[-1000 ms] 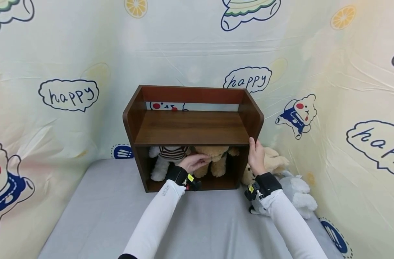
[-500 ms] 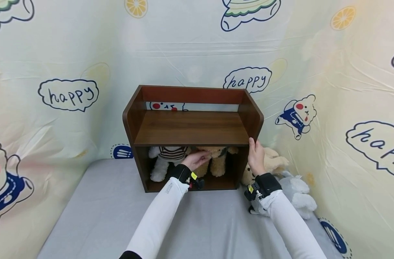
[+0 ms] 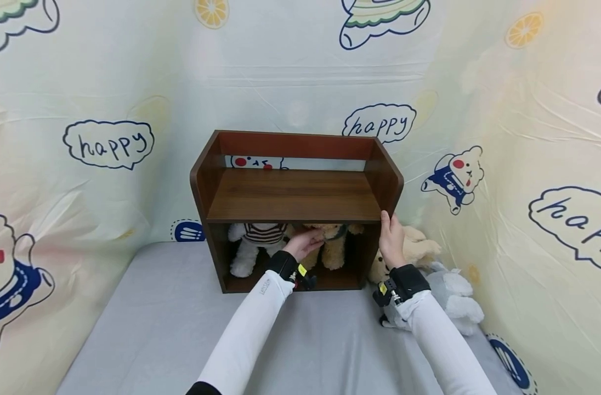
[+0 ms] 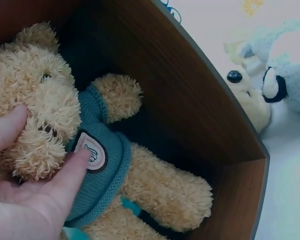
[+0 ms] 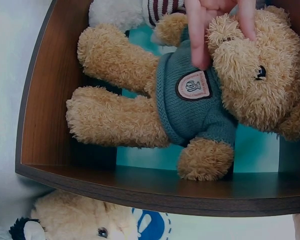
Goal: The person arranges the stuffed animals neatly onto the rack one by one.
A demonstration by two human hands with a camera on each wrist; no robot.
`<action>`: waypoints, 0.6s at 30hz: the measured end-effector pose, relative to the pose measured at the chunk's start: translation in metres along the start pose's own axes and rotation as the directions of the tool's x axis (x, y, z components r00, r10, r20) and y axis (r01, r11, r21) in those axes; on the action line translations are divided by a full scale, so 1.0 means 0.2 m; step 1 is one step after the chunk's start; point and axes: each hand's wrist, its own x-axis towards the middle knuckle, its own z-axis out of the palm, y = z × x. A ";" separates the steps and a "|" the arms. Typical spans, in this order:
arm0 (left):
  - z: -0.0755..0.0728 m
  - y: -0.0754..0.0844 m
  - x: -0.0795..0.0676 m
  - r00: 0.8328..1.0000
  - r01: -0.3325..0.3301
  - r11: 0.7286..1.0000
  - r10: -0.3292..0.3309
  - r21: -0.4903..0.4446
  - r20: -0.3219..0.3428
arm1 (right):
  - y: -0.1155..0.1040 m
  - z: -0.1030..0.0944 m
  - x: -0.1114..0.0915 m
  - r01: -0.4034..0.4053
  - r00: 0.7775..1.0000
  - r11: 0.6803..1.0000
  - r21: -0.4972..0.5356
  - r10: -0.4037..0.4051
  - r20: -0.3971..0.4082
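Observation:
A dark brown wooden shelf [image 3: 290, 197] stands against the backdrop. Inside its lower compartment sits a curly tan teddy bear [image 5: 195, 122] in a teal knitted sweater with an oval badge. My left hand [image 3: 304, 244] reaches in and holds the bear's muzzle between thumb and fingers, one fingertip at the badge in the left wrist view. To the bear's left is a white plush toy [image 3: 266, 234] in a striped top, its head hidden by the shelf board. My right hand [image 3: 391, 241] grips the front edge of the shelf's right side panel.
Outside the shelf on the right lie a cream plush toy [image 3: 419, 244] and a grey plush toy [image 3: 453, 299], partly behind my right wrist. A grey cloth [image 3: 182, 340] covers the surface. Printed fabric walls [image 3: 281, 93] surround the back and sides.
My left hand has moved slightly right inside the compartment. The tan bear's head has shifted up and back, and more of its teal sweater shows. My right hand stays on the side panel.

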 end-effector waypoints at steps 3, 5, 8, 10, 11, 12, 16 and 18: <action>0.25 0.20 -0.32 0.998 0.045 0.995 -0.042 0.093 -0.037 | 0.00 0.00 0.00 0.001 1.000 1.000 -0.001 -0.001 -0.005; 0.45 0.36 -0.57 0.994 0.089 0.979 -0.074 0.183 -0.084 | 0.00 0.00 0.00 0.003 1.000 1.000 0.000 -0.003 -0.008; 0.50 0.41 -0.65 0.984 0.166 0.941 -0.139 0.295 -0.111 | 0.01 0.00 0.00 0.010 1.000 1.000 -0.001 -0.010 -0.016; 0.42 0.37 -0.59 0.981 0.192 0.909 -0.174 0.370 -0.082 | 0.02 0.00 0.01 0.015 1.000 1.000 -0.004 -0.016 -0.017; 0.36 0.33 -0.54 0.981 0.192 0.891 -0.185 0.411 -0.057 | 0.02 0.01 0.01 0.018 1.000 1.000 -0.006 -0.018 -0.019; 0.31 0.30 -0.49 0.980 0.192 0.869 -0.191 0.456 -0.050 | 0.02 0.01 0.01 0.019 1.000 1.000 -0.005 -0.019 -0.018; 0.04 0.14 -0.25 0.981 0.137 0.787 -0.194 0.601 0.029 | 0.02 0.00 0.00 0.019 0.999 1.000 -0.011 -0.020 -0.027; 0.02 0.13 -0.24 0.980 0.127 0.714 -0.198 0.689 0.024 | 0.01 0.00 0.00 0.017 0.999 1.000 -0.012 -0.017 -0.029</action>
